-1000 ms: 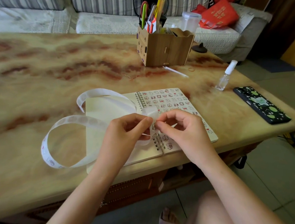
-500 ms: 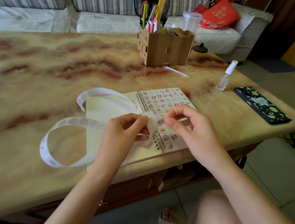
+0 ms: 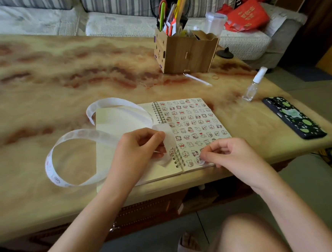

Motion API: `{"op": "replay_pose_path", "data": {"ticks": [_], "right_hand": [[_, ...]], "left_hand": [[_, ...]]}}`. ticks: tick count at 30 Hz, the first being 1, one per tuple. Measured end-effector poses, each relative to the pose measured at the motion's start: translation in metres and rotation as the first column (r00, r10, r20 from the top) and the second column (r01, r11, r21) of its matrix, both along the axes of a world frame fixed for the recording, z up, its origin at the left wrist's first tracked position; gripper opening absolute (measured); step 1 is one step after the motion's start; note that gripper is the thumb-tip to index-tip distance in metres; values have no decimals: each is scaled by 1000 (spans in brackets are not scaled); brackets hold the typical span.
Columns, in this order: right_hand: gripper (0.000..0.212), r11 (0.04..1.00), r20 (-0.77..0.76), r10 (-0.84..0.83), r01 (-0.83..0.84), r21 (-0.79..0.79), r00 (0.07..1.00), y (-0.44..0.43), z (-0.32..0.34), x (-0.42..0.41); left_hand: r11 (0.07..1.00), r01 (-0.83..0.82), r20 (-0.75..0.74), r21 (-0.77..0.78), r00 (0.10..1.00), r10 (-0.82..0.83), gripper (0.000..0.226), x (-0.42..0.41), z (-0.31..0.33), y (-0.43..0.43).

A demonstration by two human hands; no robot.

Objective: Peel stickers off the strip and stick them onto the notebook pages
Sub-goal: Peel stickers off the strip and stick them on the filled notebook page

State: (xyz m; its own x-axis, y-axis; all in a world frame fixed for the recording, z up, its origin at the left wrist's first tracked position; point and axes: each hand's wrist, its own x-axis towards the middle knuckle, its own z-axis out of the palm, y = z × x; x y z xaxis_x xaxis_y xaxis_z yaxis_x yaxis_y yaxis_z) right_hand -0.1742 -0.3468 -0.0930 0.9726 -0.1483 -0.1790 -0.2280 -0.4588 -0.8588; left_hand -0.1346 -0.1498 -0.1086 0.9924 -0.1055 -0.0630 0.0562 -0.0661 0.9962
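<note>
Left hand (image 3: 137,148) sits over the middle of the open spiral notebook (image 3: 121,119), thumb and curled fingers pinching the sticker strip (image 3: 70,137) just beside the wire binding. From that grip the strip's short end hangs over the coils. Its long tail swings out toward 9 o'clock in a big loop off the notebook's edge, and another band arcs up to 11 o'clock.

Right hand (image 3: 231,154) is down at the notebook's 5 o'clock corner with its fingers curled in. Thumb and forefinger tips pinch a round sticker (image 3: 199,160) right at the bottom row of the right page (image 3: 192,121), which is packed with rows of little cartoon stickers. Whether that sticker lies flat on the paper, I cannot tell.

On the marble-patterned table (image 3: 38,76), a wooden pen holder (image 3: 187,54) stands at 12 o'clock, a spray bottle (image 3: 254,84) at 2 and a phone (image 3: 293,116) at 3.
</note>
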Motion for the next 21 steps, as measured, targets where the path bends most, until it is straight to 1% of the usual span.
{"op": "replay_pose_path", "data": {"ticks": [15,21], "right_hand": [[3,998,33,-41,42,-42,999,2,-7,0],[7,993,73,-50,57,-106,996,4,-15,-1]], "left_hand": [[1000,4,-5,-6,1000,-4,19,0,1,-1],[1000,8,0,2,1000,-8,18,0,1,-1]]}}
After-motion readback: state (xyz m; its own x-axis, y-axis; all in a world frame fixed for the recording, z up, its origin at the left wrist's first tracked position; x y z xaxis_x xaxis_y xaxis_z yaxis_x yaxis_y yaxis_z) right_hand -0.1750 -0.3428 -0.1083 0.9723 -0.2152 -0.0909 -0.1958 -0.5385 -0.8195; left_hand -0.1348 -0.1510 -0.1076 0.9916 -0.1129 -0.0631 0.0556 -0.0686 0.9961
